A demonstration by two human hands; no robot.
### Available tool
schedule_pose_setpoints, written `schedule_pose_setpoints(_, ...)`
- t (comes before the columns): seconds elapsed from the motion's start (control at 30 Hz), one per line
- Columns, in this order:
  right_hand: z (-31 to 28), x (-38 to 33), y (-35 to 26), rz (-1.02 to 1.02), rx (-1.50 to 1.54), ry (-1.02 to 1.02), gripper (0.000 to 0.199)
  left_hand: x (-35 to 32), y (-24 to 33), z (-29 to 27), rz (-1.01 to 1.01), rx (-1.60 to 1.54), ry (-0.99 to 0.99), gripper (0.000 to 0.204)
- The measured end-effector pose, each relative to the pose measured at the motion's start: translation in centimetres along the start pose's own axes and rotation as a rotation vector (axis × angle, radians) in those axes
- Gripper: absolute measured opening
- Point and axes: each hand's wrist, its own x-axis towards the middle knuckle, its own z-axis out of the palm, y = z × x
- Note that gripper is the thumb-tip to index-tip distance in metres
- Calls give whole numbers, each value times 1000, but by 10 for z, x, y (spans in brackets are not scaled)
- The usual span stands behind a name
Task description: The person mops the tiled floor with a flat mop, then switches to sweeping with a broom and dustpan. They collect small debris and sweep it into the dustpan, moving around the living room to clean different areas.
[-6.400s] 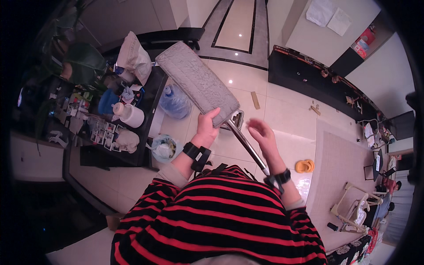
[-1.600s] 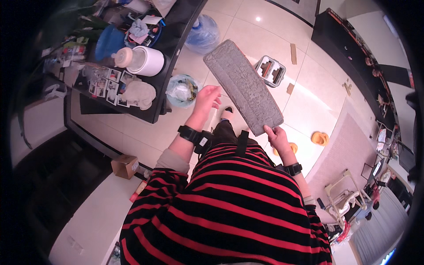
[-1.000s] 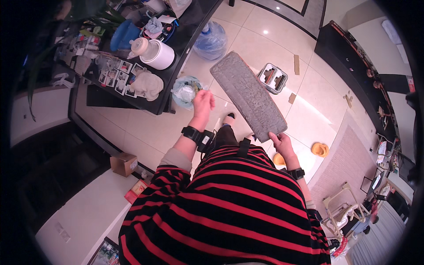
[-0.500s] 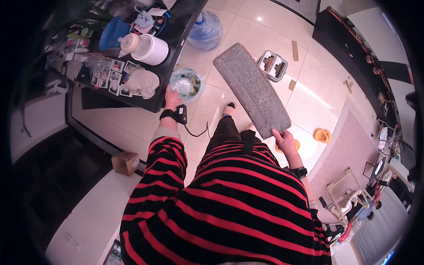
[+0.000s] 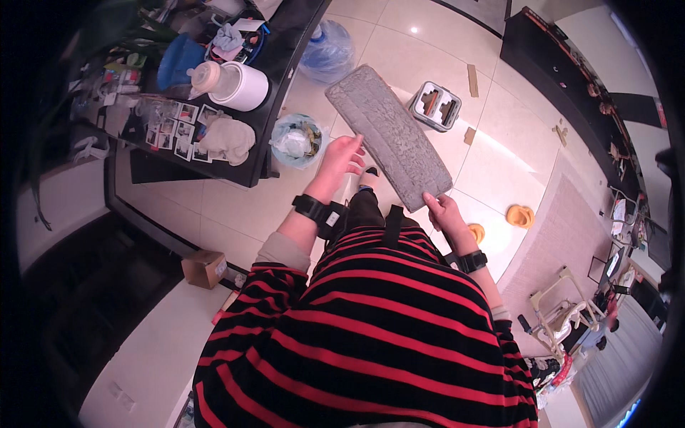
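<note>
A long flat grey mop pad (image 5: 392, 139) with a fuzzy, matted face is held up in front of me, slanting from upper left to lower right. My right hand (image 5: 442, 212) grips its near lower end, thumb on top and the other fingers beneath. At the pad's left edge is my left hand (image 5: 344, 162), its fingers apart; whether the fingertips touch the edge I cannot tell. A bin (image 5: 298, 140) lined with a pale blue bag stands on the floor left of that hand, with crumpled white and greenish waste inside.
A two-slot grey-white bucket (image 5: 435, 107) stands beyond the pad. A dark table (image 5: 280, 93) on the left carries a bottle in a white warmer (image 5: 246, 84), a cloth and photos. A large blue water jug (image 5: 328, 53), yellow slippers (image 5: 519, 216) and cardboard scraps (image 5: 472, 80) lie around.
My left hand has moved from the bin's rim rightward to the pad's left edge. The pad, still in my right hand, has shifted slightly left and up.
</note>
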Motion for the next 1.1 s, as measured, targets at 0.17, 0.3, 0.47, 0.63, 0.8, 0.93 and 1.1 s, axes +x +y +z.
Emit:
schedule_pose_setpoints(0.17,4,9,-11,-61,-90,31,52,6,-2,19,147,402,209,29)
schedule_pose_setpoints(0.3,10,20,-16,-96,-179,50,54,19,-14,5,106,408,268,34)
schedule_pose_setpoints(0.47,24,39,-21,-150,-392,70,62,32,-20,-15,103,424,316,30)
schedule_pose_setpoints(0.63,39,57,-31,-120,-384,29,63,36,-21,-33,160,308,326,24)
schedule_pose_setpoints(0.8,50,74,-45,-10,-346,-36,65,30,-13,-69,146,55,385,21)
schedule_pose_setpoints(0.93,59,89,-54,-97,-394,-27,64,25,-5,-88,72,4,375,21)
schedule_pose_setpoints(1.1,72,105,-59,-146,-424,-5,64,45,-4,-74,-39,56,212,26)
